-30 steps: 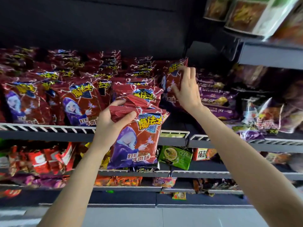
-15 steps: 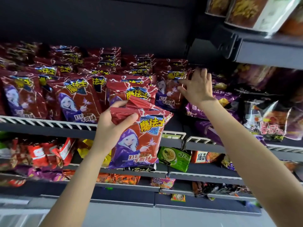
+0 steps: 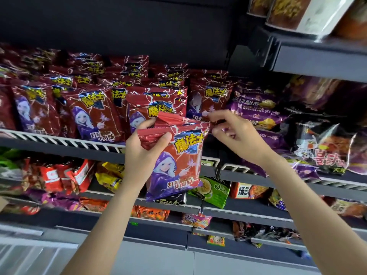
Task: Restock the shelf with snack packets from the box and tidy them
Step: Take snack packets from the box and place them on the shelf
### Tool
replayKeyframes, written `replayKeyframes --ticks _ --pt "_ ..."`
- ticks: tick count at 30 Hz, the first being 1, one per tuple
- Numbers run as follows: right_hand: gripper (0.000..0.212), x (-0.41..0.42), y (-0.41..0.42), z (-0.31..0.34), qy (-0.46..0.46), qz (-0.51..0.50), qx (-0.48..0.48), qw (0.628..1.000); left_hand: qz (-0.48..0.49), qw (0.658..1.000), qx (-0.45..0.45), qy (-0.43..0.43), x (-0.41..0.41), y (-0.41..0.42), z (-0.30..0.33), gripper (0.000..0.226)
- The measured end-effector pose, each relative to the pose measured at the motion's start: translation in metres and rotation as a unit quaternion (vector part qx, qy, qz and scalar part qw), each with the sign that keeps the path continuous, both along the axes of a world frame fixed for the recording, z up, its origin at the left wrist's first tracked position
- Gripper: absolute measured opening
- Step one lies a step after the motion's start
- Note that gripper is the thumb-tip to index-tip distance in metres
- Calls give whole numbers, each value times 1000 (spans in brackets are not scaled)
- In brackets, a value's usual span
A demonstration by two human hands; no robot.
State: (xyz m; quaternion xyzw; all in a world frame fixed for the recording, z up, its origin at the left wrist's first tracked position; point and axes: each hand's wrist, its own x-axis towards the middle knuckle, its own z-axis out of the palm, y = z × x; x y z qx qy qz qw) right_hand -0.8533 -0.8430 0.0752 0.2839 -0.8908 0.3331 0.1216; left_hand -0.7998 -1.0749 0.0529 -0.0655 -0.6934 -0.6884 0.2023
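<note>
The left hand [image 3: 146,153] grips a small stack of glossy red foil snack packets [image 3: 174,157] printed with a purple-hooded cartoon figure. The thumb is pressed across the front near the top left corner and the fingers are curled behind, so the stack hangs upright with its long axis roughly vertical and its crimped top edges fanned just above the thumb. At least two packets show in the fan; how many lie behind the front one cannot be told.

The right hand [image 3: 236,135] holds nothing. Its fingers are loosely curled, with thumb and forefinger apart, and it hovers just beside the stack's upper right corner, close to it but seemingly not touching. It is plainly the nearer hand to that fanned top edge, and looks placed to peel one packet off.

Behind both hands runs the dark metal shelf with a white wire front rail [image 3: 65,142]. It is packed with rows of matching red packets [image 3: 95,114] standing upright, faces forward. The rightmost red row [image 3: 210,98] stands directly above and behind the right hand, next to purple foil packets [image 3: 256,114] that lie more loosely. So the held stack sits below and in front of the row it belongs to. In my judgement the coming move is up and away from the person, and a packet would keep its upright axis to slot in.
</note>
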Motion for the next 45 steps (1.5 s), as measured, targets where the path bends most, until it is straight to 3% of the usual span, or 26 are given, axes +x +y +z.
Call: replayKeyframes --ticks 3,5,8,12,16,18,21,25,27,29,32,35,37,41,45 --pt "49 -1 -1 -16 0 1 79 997 19 1000 -10 19 3 10 3 26" --pt "54 -4 -2 -20 35 -59 145 987 24 999 -19 37 2 16 6 28" --pt "38 -15 9 -15 87 -156 196 964 29 997 -19 66 -3 28 17 25" --pt "33 -23 35 -2 85 -193 125 970 21 992 -1 128 -20 58 42 31" --pt "42 -15 47 15 -51 -201 -62 976 25 983 -29 178 -48 87 51 38" --pt "53 -11 48 20 -83 -196 -98 972 30 980 -47 190 -64 96 38 42" --pt "57 -15 42 17 -58 -190 -15 980 39 981 -57 180 -86 104 8 43" --pt "79 -21 31 4 61 -216 164 961 69 981 -115 137 -108 111 -12 71" --pt "76 -23 25 1 105 -225 242 938 123 959 -201 160 -117 111 -14 76" --pt "71 -25 20 1 103 -246 300 916 187 907 -319 204 -122 111 -10 73" --pt "70 -29 19 -8 116 -260 289 914 255 828 -437 240 -122 111 3 63" --pt "71 -34 19 -17 140 -260 291 910 225 812 -459 282 -103 107 2 54" --pt "69 -35 19 -18 136 -254 295 911 162 809 -506 252 -83 105 -15 56" --pt "52 -32 20 -11 126 -229 238 935 109 763 -634 61 -81 105 -35 91" --pt "40 -26 23 -6 93 -196 196 956 38 793 -607 30 -102 102 -27 97"
